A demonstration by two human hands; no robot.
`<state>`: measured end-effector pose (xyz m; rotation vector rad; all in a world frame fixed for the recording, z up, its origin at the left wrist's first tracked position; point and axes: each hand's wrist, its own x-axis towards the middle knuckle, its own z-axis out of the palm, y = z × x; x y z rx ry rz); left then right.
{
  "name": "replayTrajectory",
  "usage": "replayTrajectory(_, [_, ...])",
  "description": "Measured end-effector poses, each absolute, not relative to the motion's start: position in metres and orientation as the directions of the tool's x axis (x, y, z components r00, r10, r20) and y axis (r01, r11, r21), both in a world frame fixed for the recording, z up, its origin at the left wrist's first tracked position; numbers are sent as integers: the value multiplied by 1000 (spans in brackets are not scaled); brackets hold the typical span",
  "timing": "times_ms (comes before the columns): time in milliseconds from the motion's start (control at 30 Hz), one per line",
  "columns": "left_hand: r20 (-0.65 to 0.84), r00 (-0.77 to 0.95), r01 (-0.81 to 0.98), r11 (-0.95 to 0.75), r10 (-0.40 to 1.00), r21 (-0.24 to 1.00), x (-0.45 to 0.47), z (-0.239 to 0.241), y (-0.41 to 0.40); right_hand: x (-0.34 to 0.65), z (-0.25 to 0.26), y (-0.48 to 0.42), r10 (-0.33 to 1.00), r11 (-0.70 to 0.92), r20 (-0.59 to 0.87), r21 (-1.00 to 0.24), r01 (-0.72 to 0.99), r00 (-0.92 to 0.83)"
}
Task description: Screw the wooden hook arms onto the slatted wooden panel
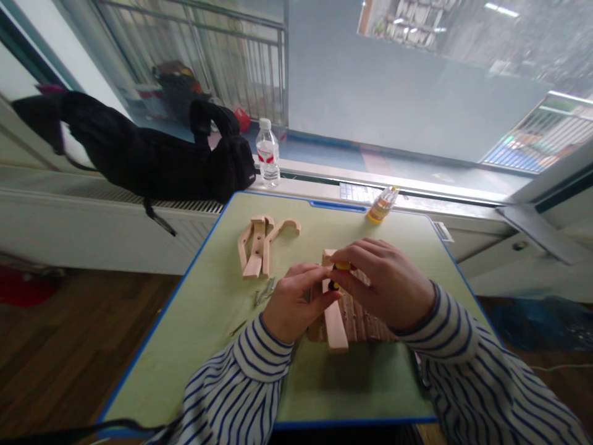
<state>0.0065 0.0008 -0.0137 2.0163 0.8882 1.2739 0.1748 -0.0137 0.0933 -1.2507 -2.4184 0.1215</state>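
Note:
My right hand (384, 281) is closed, its thumb and fingers gripping a short yellow-and-black screwdriver (341, 266). Meeting it from the other side, my left hand (296, 300) pinches around the screwdriver's dark lower part; the tip is hidden. Under both hands lies a pale wooden strip (336, 330), resting across a brown ridged wooden piece (365, 321). Left of my left hand are several loose screws (265, 292) and a thin dark metal piece (238, 328). Farther back lie several pale wooden parts (257, 247), some with curved ends and one with holes.
The green table (185, 346) has a blue edge. At its back edge stands a bottle of yellowish liquid (382, 205). On the sill are a water bottle (268, 154) and a black bag (176, 157). A dark object (420, 369) lies partly hidden beside my right sleeve.

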Motion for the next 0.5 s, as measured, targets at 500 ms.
replayTrajectory(500, [545,340,199,-625,767,755,6,-15,4,182,97,-12,743,669,280,-318,672,-607])
